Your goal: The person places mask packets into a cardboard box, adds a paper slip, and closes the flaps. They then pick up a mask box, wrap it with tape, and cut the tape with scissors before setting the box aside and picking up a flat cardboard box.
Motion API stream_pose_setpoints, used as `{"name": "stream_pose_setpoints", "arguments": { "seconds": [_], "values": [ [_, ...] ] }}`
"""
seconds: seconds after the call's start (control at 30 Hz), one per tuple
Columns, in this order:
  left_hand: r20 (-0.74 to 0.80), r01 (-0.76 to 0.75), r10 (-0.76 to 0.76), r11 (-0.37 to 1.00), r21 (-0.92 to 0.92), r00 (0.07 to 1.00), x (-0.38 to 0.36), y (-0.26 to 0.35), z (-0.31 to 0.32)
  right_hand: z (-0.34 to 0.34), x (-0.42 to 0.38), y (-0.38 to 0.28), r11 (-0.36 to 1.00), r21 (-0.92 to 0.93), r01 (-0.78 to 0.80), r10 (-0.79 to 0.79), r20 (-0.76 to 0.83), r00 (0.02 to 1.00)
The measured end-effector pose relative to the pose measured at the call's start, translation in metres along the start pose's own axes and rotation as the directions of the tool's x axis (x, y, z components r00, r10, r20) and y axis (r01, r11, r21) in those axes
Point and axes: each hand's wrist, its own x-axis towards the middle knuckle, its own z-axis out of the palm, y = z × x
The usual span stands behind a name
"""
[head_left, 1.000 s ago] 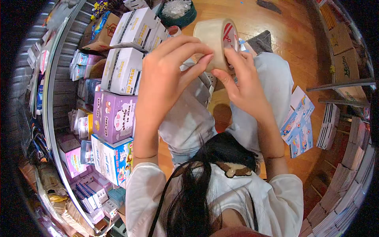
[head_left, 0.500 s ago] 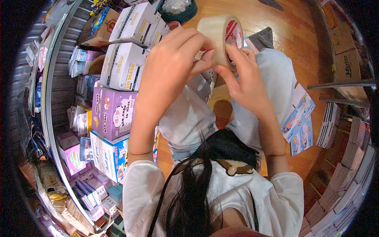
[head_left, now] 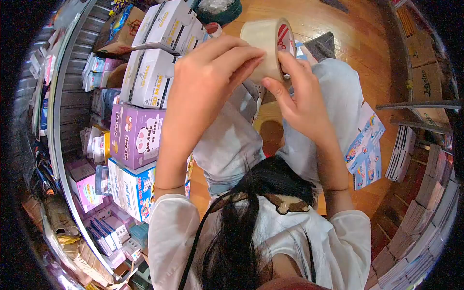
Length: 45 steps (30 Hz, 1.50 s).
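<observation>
the person's white sleeves are showing nearest the camera, with dark hair hanging down between them, and both arms are reaching forward over pale trousers. the left hand [head_left: 203, 87] is curling its fingers [head_left: 237, 50] over the side of a roll of clear packing tape [head_left: 263, 43], the fingertips pressing on the tape's outer band. the right hand [head_left: 302, 104] is gripping the same roll from the other side, its fingers hooking into the red-printed core while the thumb is lying along the band near the left fingertips. the roll is being held up in the air above the knees, touching both hands and nothing else. on the wooden floor [head_left: 338, 19] to the right, blue printed leaflets [head_left: 365, 150] are lying just beside the trouser leg. to the left, a purple carton [head_left: 135, 135] is sitting between a blue-and-white box [head_left: 133, 188] and white mask boxes [head_left: 147, 79] stacked further away. beyond the roll, a dark green basket [head_left: 217, 12] is sitting near the floor's far edge
</observation>
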Motion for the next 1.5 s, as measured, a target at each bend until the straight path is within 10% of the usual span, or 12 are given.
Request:
{"name": "stream_pose_setpoints", "arguments": {
  "seconds": [0.83,1.03,1.5],
  "values": [
    [0.114,-0.182,0.164,0.967,0.178,0.980,0.008,-0.005,0.008,-0.001,-0.003,-0.004,0.994,0.034,-0.102,0.102,0.012,0.995],
    [0.010,0.043,-0.042,0.963,-0.266,0.999,0.006,-0.005,0.011,-0.002,0.000,-0.001,0.962,0.154,-0.227,0.222,0.045,0.974],
    [-0.204,0.011,-0.041,0.989,-0.148,0.978,0.001,0.006,0.062,0.004,-0.002,0.008,0.939,0.257,-0.230,0.251,-0.053,0.966]
  ]
}}
